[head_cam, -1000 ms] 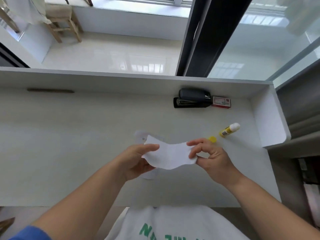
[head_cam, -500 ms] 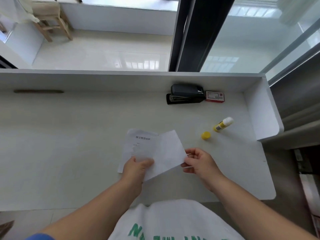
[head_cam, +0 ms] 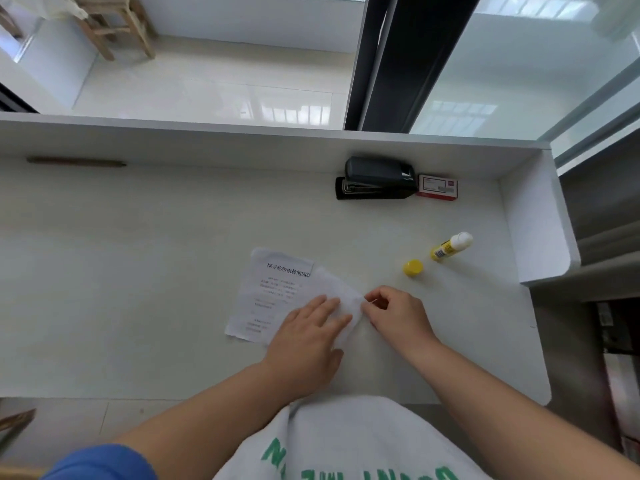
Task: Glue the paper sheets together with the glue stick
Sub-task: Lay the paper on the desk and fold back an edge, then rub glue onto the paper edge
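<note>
On the table [head_cam: 138,271], the printed sheet [head_cam: 270,296] is lying under the blank sheet [head_cam: 341,297]. The left hand [head_cam: 308,341] is pressing it flat, fingers straight. The right hand [head_cam: 398,317] is apparently pinching its corner, nearer the uncapped glue stick [head_cam: 450,246] lying up-right, beside its cap [head_cam: 412,267].

A matt white desk [head_cam: 138,271], smooth like laminate, carries thin white paper: a printed sheet [head_cam: 266,299] with a slightly ragged lower edge, and a blank sheet [head_cam: 341,294] lying partly over it, faintly creased. A stapler [head_cam: 377,178] in dark plastic has a soft sheen, with metal showing in its slot. Beside it is a small red and white cardboard box [head_cam: 437,187]. The glue stick [head_cam: 450,245] is yellow plastic with a white tip; its yellow cap [head_cam: 412,267] looks smooth. The floor [head_cam: 207,91] beyond is glossy pale tile, mirroring a window. A wooden stool [head_cam: 114,26] looks unvarnished.
</note>
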